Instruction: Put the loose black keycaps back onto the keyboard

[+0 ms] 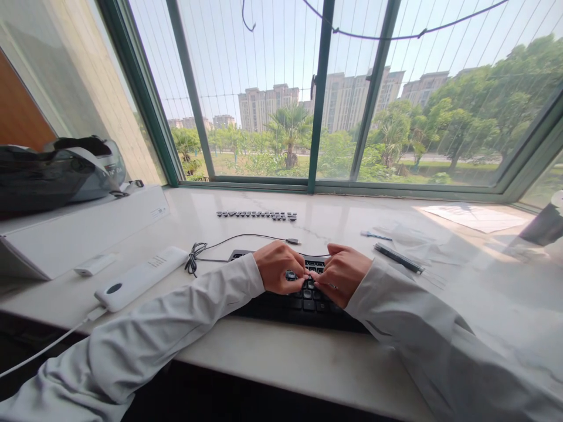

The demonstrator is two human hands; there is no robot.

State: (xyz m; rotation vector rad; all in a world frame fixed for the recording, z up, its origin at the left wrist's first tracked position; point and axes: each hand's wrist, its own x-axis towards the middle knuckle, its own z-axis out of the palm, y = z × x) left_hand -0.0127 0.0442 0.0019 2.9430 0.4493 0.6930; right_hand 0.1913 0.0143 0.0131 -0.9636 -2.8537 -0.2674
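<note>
A black keyboard (pixel 308 305) lies on the pale stone ledge, partly covered by both hands. My left hand (pixel 280 267) is over its middle, fingers curled and thumb pressed to the fingertips. My right hand (pixel 343 273) meets it from the other side, also in a pinch. The fingertips nearly touch each other just above the keys, and whatever small thing may be between them is too small to name. Some key spots near the left hand look bare of caps. Loose keycaps (pixel 257 215) sit in rows on the ledge beyond the keyboard.
Behind the hands runs a black USB cable (pixel 246 235). On the left are a white power strip (pixel 143 278), a white box (pixel 88 231) and a dark bag (pixel 61 170). Tweezers (pixel 399 258), a thin blue tool (pixel 377 235) and clear plastic (pixel 417 237) lie right. A window stands behind.
</note>
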